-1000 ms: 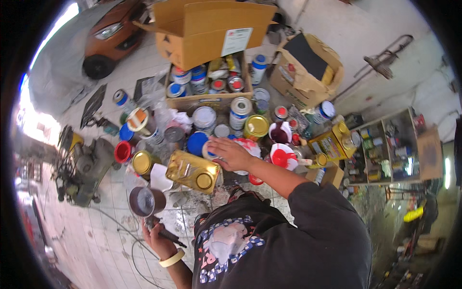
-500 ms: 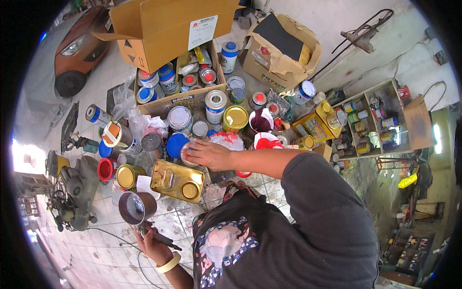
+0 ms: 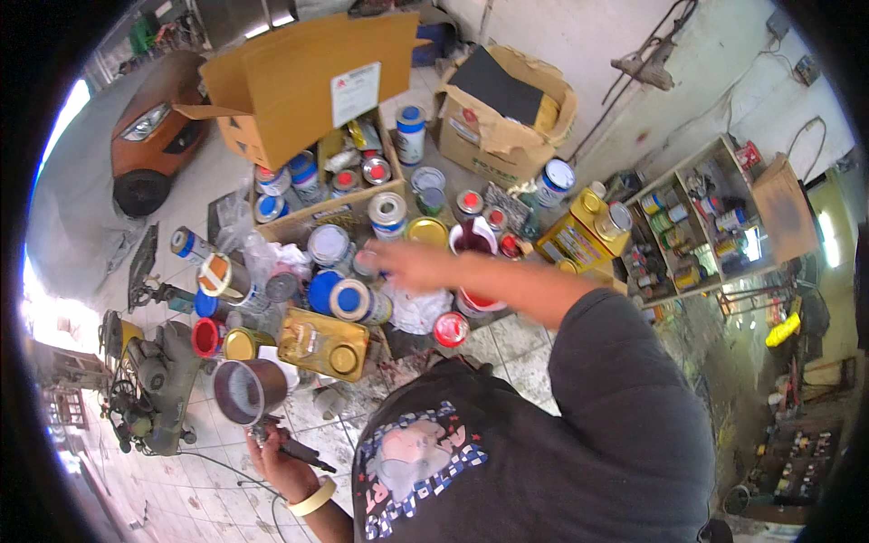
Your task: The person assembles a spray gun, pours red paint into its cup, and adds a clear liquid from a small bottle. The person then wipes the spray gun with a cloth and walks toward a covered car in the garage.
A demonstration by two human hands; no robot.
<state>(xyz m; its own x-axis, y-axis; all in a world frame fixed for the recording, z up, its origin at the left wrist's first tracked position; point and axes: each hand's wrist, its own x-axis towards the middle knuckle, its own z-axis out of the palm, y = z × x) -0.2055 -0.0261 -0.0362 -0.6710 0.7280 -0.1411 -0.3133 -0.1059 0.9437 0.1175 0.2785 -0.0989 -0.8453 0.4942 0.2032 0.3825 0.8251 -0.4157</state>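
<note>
My left hand (image 3: 279, 466) is closed around a paint spray gun (image 3: 306, 452), low on the left. The gun's metal cup (image 3: 249, 392) is upright and uncovered, with a pale wet-looking inside. My right hand (image 3: 412, 265) stretches over the crowded paint cans, its fingers smeared by motion. Close to its fingertips stands a small can (image 3: 367, 262), but I cannot tell whether they touch it. Just below the hand are a blue-and-white can with a round pale top (image 3: 349, 299) and a blue lid (image 3: 328, 291). A gold rectangular tin (image 3: 324, 346) lies between the two hands.
Behind the cans stand an open cardboard box (image 3: 299, 86) holding tins and a torn carton (image 3: 507, 113). A yellow tin (image 3: 579, 242) and a wooden shelf (image 3: 677, 226) are at right. An air compressor (image 3: 163, 385) and an orange car (image 3: 156, 136) are at left.
My right hand has lifted off the pale-topped can and moved right and away from me, uncovering it. My left hand still holds the spray gun. The whole view has shifted slightly.
</note>
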